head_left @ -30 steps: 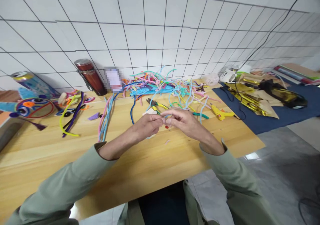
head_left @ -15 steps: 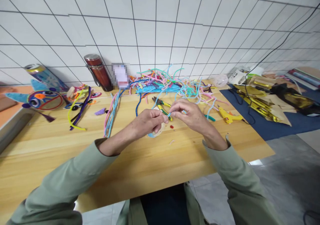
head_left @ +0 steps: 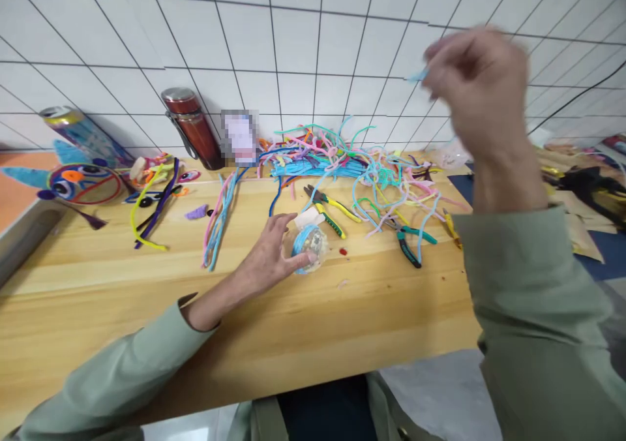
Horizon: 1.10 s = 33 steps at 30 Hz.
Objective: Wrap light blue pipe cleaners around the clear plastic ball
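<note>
Now that the 2 have parted, the right hand [head_left: 483, 83] is raised high, pinching the blue scrap [head_left: 418, 76]; the left hand [head_left: 270, 252], its grip spread loose, has a thumb against the blue-banded ball [head_left: 317, 241] on the desk [head_left: 342, 330]. 2-handed work seems paused.

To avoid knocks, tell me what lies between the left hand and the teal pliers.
In the head view: a clear round item at the left hand, then a small red piece by the yellow-green pliers.
</note>
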{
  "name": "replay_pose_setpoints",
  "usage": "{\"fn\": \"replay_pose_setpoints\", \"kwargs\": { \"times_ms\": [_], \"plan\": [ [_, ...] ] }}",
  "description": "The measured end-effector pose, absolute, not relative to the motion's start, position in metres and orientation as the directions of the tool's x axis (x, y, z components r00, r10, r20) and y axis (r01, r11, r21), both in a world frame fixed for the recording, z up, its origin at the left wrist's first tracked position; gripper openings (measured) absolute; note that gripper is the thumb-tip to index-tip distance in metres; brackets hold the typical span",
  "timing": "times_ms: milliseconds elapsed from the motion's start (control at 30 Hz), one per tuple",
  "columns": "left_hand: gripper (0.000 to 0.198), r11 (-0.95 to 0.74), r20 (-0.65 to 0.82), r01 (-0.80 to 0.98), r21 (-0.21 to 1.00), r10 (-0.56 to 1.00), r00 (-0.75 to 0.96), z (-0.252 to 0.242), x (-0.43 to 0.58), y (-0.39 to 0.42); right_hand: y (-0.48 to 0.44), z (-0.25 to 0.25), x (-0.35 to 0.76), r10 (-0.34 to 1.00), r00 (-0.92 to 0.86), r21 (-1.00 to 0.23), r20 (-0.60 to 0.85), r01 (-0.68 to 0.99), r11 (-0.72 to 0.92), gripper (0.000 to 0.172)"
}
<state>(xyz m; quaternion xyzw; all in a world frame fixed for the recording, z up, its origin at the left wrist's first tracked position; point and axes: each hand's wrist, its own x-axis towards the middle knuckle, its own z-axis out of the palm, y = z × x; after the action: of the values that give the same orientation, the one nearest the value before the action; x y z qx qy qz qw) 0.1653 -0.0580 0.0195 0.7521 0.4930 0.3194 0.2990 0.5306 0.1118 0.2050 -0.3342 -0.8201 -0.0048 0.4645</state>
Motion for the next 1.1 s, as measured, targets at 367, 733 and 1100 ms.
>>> {"fn": "replay_pose_setpoints", "kwargs": {
  "times_ms": [367, 733, 1100],
  "plan": [
    [0.013, -0.524, 0.42, 0.435, 0.732, 0.85, 0.316, 0.069, 0.195, -0.09, -0.026, 0.071, 0.461, 0.664, -0.515, -0.468, 0.542, 0.472, 0.748, 0.012],
    [0.024, -0.296, 0.183, 0.343, 0.891, 0.927, 0.326, 0.079, 0.22, -0.093, -0.051, 0.078, 0.454, 0.659, -0.531, -0.484, 0.533, 0.448, 0.752, 0.016],
    [0.03, -0.352, 0.171, 0.393, 0.85, 0.889, 0.425, 0.069, 0.222, -0.089, -0.038, 0.077, 0.465, 0.647, -0.58, -0.531, 0.495, 0.387, 0.754, 0.016]
  ]
}}
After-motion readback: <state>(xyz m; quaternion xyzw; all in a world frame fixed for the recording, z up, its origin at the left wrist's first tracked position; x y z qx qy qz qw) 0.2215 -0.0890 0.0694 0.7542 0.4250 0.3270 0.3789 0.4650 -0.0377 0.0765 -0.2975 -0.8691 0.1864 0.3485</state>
